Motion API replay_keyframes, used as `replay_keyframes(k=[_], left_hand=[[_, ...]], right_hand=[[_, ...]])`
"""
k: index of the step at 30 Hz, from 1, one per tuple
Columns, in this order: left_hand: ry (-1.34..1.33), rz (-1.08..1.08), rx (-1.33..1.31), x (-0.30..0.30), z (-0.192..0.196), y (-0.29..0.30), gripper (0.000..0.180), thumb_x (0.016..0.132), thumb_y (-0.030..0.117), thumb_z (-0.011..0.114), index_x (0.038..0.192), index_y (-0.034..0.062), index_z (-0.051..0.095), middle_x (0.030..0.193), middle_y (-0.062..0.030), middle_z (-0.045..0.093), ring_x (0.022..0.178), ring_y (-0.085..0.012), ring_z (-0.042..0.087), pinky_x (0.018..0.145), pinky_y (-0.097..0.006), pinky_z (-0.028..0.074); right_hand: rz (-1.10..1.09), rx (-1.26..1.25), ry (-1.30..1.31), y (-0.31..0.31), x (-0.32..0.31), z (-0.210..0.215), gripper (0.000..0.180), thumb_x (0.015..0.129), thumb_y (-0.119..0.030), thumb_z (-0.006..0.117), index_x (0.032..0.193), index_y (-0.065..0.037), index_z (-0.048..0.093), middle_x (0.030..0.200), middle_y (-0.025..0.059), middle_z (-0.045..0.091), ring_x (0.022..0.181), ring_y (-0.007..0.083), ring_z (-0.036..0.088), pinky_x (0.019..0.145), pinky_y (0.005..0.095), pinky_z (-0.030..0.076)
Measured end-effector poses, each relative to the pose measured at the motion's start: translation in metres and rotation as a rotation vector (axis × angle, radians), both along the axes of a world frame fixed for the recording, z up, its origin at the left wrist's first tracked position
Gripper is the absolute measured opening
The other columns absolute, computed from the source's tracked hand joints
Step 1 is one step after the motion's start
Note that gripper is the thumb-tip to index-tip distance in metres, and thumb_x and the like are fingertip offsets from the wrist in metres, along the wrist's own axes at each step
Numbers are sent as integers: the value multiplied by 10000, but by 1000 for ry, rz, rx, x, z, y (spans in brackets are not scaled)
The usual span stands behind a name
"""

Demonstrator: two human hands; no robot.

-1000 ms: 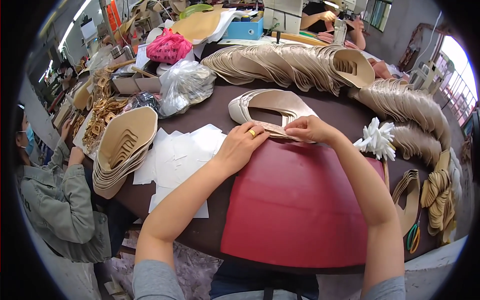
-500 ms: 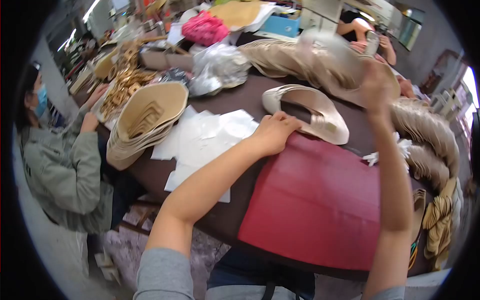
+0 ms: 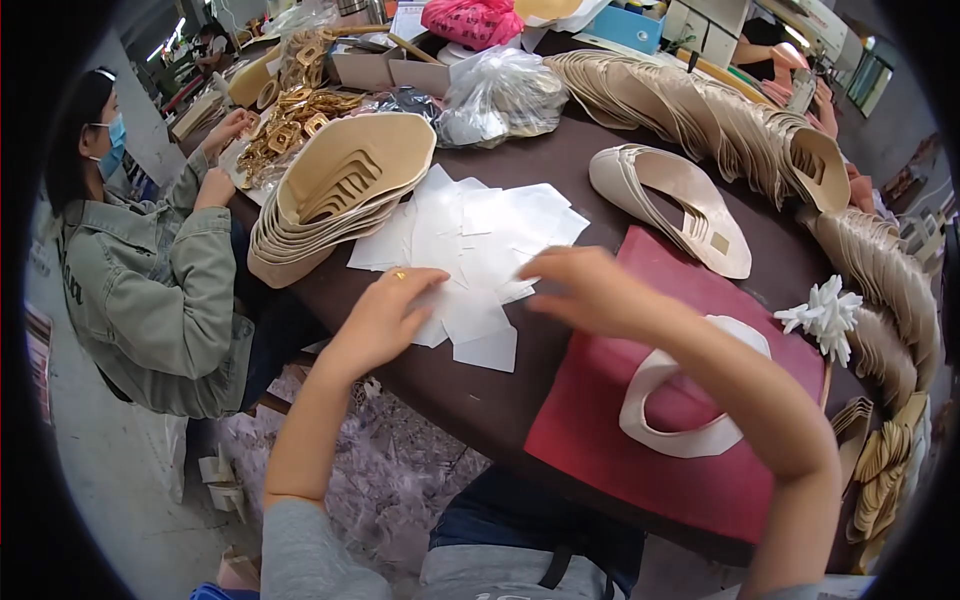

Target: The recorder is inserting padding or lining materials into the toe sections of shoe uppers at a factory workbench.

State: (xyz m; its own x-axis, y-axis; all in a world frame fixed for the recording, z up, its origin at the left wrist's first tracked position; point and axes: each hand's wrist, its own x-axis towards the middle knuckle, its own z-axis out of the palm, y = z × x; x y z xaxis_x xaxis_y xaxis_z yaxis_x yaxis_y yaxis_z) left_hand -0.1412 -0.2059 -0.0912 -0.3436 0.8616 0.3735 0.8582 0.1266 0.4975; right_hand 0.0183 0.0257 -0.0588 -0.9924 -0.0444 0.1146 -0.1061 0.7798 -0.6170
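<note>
A loose spread of white paper-like pieces covers the middle of the dark table. At its lower left edge is my left hand, a gold ring on one finger, its thumb and fingers apart. Over the right edge of the pieces reaches my right hand, slightly blurred, with loosely bent fingers apart and nothing visible in them. Under my right forearm, a pale ring-shaped shoe upper lies on a red mat. Just past the mat's far edge rests a beige shoe upper, partly overlapping it.
Nested beige uppers stand left of the white pieces. Long rows of uppers line the far and right edges. A white tassel-like bundle lies near the mat. A masked person sits at left beside gold buckles.
My right hand has swung down and left from the far right to the white pieces. My left hand has left the mat's far edge. A pale upper now lies on the mat. The view has shifted.
</note>
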Motion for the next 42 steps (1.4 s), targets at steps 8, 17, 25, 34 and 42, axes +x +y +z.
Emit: replay_keyframes(k=[8, 17, 25, 34, 42], left_hand=[[-220, -35, -116, -19, 1, 5, 231, 805, 22, 587, 1025, 33, 655, 846, -65, 666, 720, -196, 597, 669, -286, 472], [-446, -122, -393, -39, 16, 14, 206, 762, 75, 656, 965, 41, 661, 744, -40, 637, 679, -177, 577, 633, -274, 456], [-192, -71, 25, 4, -4, -9, 222, 788, 34, 608, 1007, 13, 635, 858, -64, 641, 713, -160, 567, 652, -256, 451], [-2081, -541, -362, 234, 25, -42, 558, 953, 146, 554, 1423, 27, 278, 1389, -151, 429, 1203, -259, 529, 996, -322, 451], [-1910, -425, 261, 258, 38, 35, 323, 884, 30, 570, 1190, 84, 483, 1188, -97, 530, 1145, -202, 523, 963, -293, 388]], right_hand=[[-131, 209, -297, -58, -71, -16, 229, 729, -72, 692, 935, 6, 630, 868, 157, 618, 794, 328, 605, 697, 386, 507], [26, 734, 151, -154, -9, -8, 76, 772, -77, 560, 779, -2, 571, 755, 152, 558, 663, 264, 554, 567, 353, 490], [-177, 103, 35, -110, 133, 94, 200, 810, -24, 498, 985, -8, 593, 893, 92, 576, 810, 210, 531, 720, 285, 440], [-902, -1175, 202, -117, 234, 37, 229, 876, -17, 504, 1098, 12, 555, 919, 74, 618, 813, 103, 548, 731, 219, 457], [-706, -1374, 468, -119, 263, 62, 288, 888, -5, 518, 1176, 8, 512, 953, 96, 633, 837, 120, 594, 756, 234, 503]])
